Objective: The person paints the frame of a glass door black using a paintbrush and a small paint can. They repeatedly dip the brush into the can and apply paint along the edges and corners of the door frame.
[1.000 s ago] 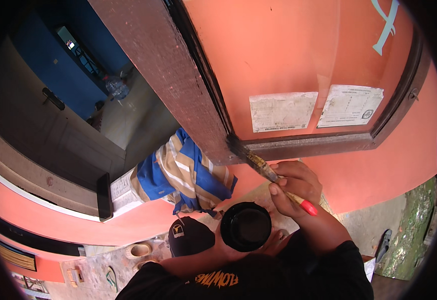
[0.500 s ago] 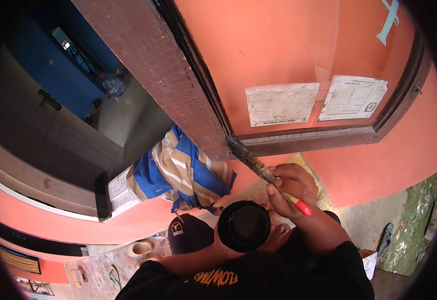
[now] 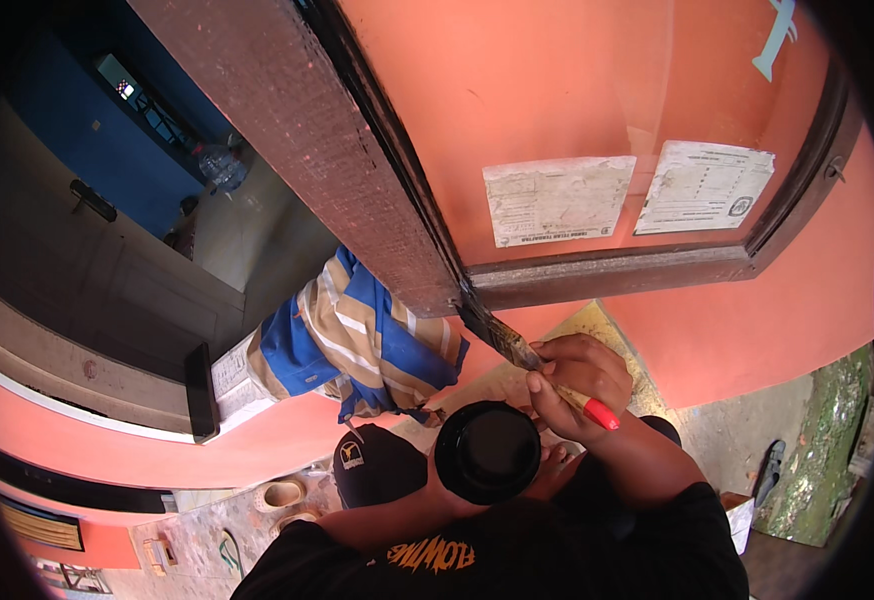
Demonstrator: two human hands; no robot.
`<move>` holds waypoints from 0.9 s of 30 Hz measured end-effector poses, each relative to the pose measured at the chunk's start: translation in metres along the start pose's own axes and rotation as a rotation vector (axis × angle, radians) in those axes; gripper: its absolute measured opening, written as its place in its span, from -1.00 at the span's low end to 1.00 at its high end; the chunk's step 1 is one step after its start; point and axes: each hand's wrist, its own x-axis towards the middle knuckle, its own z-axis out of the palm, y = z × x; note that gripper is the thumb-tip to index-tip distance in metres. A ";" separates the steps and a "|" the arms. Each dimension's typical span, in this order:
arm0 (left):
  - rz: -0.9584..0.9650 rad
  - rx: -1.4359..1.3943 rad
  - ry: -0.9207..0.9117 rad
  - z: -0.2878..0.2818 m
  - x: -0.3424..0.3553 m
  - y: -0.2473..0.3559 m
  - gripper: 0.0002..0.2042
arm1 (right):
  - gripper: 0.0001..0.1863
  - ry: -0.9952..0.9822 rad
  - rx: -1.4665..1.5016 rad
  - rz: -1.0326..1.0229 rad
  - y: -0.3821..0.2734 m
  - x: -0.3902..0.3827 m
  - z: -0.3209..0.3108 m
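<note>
My right hand is closed around the wooden handle of a paintbrush with a red end. Its dark, wet-looking bristles touch the lower corner of a brown wooden window frame, where the upright meets the bottom rail. Close below the brush, a round black container with dark contents is held up by my left hand. That hand is mostly hidden by the container, and its forearm comes in from the lower left. Black paint streaks run along the inner edge of the frame's upright.
Two papers show at the window pane. A blue and tan striped cloth hangs over the ledge left of the frame. A dark cap is below it. Sandals lie on the floor. Through the opening, a large clear bottle stands inside.
The brush tip has shifted slightly down and right at the frame corner, and my right hand has moved a little with it. The container stays about where it was.
</note>
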 end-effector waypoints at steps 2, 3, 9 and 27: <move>0.005 0.034 0.020 -0.004 -0.004 0.002 -0.28 | -0.70 0.025 0.006 -0.010 -0.001 -0.002 -0.002; 0.020 0.044 0.050 -0.009 -0.008 0.004 -0.28 | -0.70 0.038 0.009 -0.014 -0.002 -0.002 -0.003; 0.026 0.020 0.115 -0.010 -0.010 0.007 -0.33 | -0.72 0.164 0.020 -0.009 0.000 0.006 0.006; -0.151 -0.744 0.464 0.032 0.016 -0.004 -0.15 | -0.68 -0.006 0.007 -0.042 0.002 0.011 -0.002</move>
